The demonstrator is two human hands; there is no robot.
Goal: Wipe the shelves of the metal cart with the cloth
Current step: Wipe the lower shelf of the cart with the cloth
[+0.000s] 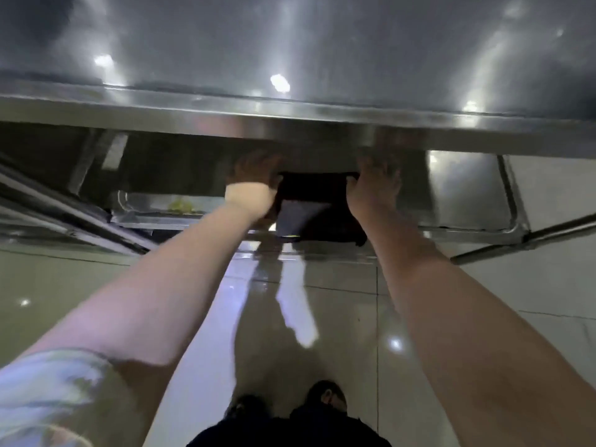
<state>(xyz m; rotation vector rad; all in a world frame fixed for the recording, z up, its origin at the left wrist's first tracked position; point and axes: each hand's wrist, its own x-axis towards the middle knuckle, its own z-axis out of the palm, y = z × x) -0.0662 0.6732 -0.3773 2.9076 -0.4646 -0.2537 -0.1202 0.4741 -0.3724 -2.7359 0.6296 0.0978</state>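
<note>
Dark square cloth hung stretched between both hands. The left hand, at its 9 o'clock edge, gripped it with curled fingers. The right hand touched the 3 o'clock edge, but blur hid whether it pinched. The step was probably spreading the cloth for the lower shelf of the shiny steel cart; next it needed laying flat and pressing. The top shelf, at 12 o'clock, hid the fingertips.

Left hand and right hand hold the cloth beneath the top shelf.
</note>
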